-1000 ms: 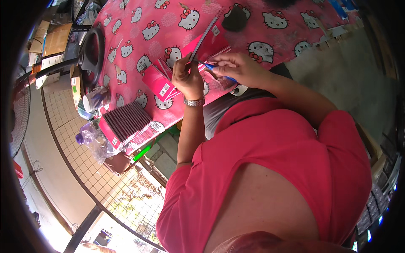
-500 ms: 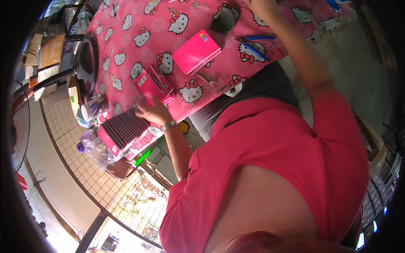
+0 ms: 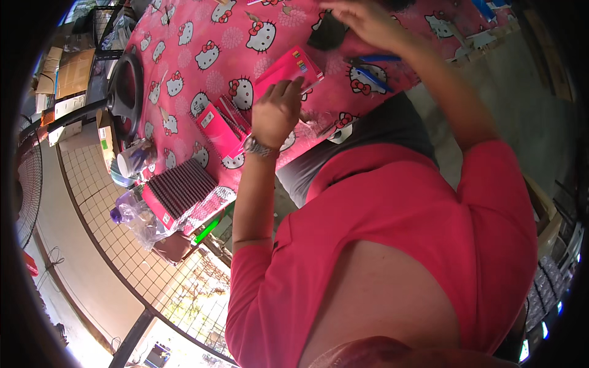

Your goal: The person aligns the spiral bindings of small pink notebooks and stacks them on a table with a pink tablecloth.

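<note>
A bright pink spiral notebook lies on the table, its near left part covered by my left hand. The fingers of that hand are bent down around the notebook's near edge, and their undersides are hidden. My right hand hovers near a dark grey cup-like thing, palm down with fingers stretched to the left, and nothing shows in it. Just left of my left wrist lie more pink spiral notebooks, overlapping one another. Blue-handled pliers rest below my right forearm.
A stack of spiral-bound notebooks stands at the table's left edge, beside a clear plastic bag and a white cup-like container. A pink patterned cloth covers the table. A black steering-wheel-like ring stands farther left.
My left hand has moved right and away from me, from beside the notebook stack to the single notebook. My right hand has come down and left from the top edge, toward the dark cup-like thing.
</note>
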A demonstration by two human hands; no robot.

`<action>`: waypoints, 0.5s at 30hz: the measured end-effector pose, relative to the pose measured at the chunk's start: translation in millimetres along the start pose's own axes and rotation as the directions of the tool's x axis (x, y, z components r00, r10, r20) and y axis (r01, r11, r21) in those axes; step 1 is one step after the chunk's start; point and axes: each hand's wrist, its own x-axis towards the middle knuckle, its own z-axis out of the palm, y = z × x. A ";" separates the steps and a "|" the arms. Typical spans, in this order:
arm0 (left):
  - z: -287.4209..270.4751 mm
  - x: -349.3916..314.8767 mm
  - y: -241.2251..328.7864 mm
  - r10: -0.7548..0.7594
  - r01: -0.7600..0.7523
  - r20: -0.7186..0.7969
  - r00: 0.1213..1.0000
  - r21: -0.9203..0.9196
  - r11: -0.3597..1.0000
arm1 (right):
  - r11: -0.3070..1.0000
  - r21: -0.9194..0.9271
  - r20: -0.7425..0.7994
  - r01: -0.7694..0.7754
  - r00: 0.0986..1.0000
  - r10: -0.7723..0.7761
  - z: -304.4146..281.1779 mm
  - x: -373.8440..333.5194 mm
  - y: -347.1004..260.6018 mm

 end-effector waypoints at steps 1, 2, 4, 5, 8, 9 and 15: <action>-7.5 -2.6 -4.3 -0.008 0.008 -0.003 1.000 -0.037 0.999 | 0.994 0.085 0.025 0.075 0.997 -0.078 2.8 -11.8 -35.9; -12.5 1.4 -9.0 0.010 -0.011 -0.029 1.000 -0.028 1.000 | 0.996 0.078 0.094 0.050 0.994 -0.057 0.7 -21.0 -51.6; -17.4 6.9 -9.7 -0.063 0.065 -0.049 0.997 0.049 0.997 | 0.990 0.121 0.162 0.069 0.983 -0.089 7.6 -28.9 -66.6; -15.6 10.1 -10.6 -0.103 0.107 -0.048 0.994 0.095 0.990 | 0.990 0.128 0.160 0.053 0.984 -0.073 14.0 -30.9 -68.8; -1.6 12.8 -15.2 -0.116 0.136 -0.129 0.985 0.151 0.979 | 0.987 0.132 0.075 0.088 0.992 -0.099 28.0 -26.9 -74.5; 0.5 13.0 -18.2 -0.114 0.137 -0.143 0.983 0.156 0.978 | 0.988 0.121 0.059 0.100 0.992 -0.108 30.1 -25.3 -78.0; 5.1 22.2 -24.3 -0.114 0.136 -0.148 0.982 0.144 0.980 | 0.980 0.139 0.065 0.140 0.987 -0.150 30.5 -23.7 -79.5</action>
